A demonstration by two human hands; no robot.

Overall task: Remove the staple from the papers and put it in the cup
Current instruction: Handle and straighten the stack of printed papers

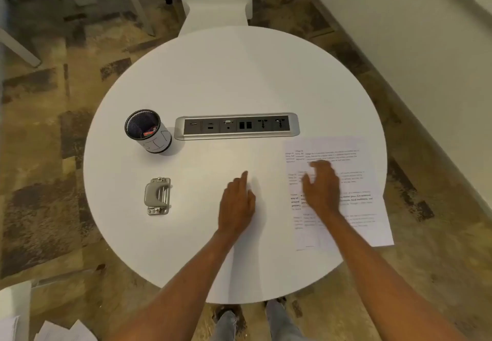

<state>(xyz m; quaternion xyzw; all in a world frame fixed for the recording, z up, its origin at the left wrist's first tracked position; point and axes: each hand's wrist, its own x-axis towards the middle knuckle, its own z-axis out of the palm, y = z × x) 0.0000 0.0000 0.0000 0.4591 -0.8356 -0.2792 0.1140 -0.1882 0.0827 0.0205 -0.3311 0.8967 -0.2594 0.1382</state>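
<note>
Printed papers lie fanned out at the right side of the round white table, their lower corner past the table's edge. My right hand rests flat on them, fingers spread, holding nothing. My left hand lies on the bare table just left of the papers, index finger stretched forward, empty. A black mesh cup with a white wrap stands at the left, a red-labelled item inside. A grey metal staple remover lies in front of the cup. No staple is visible.
A silver power and socket strip is set into the table's middle, between the cup and the papers. A white chair stands beyond the far edge. Loose papers lie on the patterned floor at the lower left.
</note>
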